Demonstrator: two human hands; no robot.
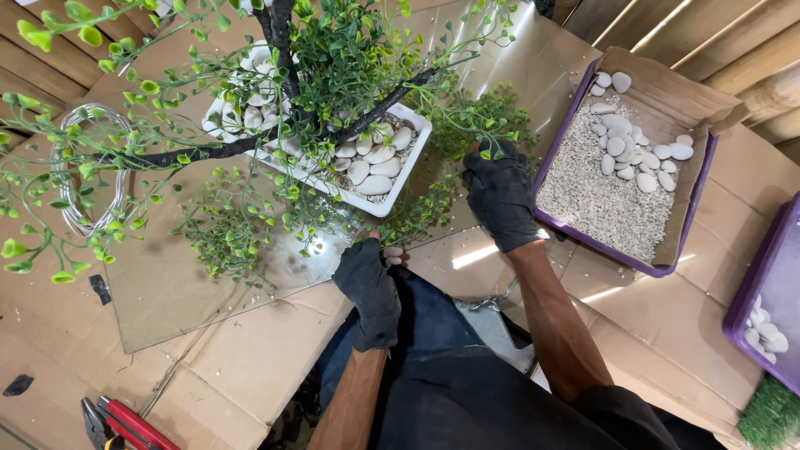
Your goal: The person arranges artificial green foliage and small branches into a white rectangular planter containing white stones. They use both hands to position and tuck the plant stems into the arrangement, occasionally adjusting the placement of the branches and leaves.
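Both my hands wear black gloves. My left hand [371, 287] rests at the near edge of a glass sheet [167, 292], fingers curled on a green sprig just below a white rectangular pot [410, 167]. The pot holds an artificial tree [292, 50] with dark branches and small green leaves, its base covered with white pebbles [371, 171]. My right hand [500, 196] reaches into loose green foliage sprigs [483, 121] beside the pot's right end, its fingers closed among the leaves.
A purple tray [583, 237] lined with cardboard holds fine gravel and white pebbles at right. Another purple tray [750, 317] with pebbles sits at the right edge. A wire coil [71, 212] lies left, red-handled pliers [125, 425] at the bottom left. Cardboard covers the table.
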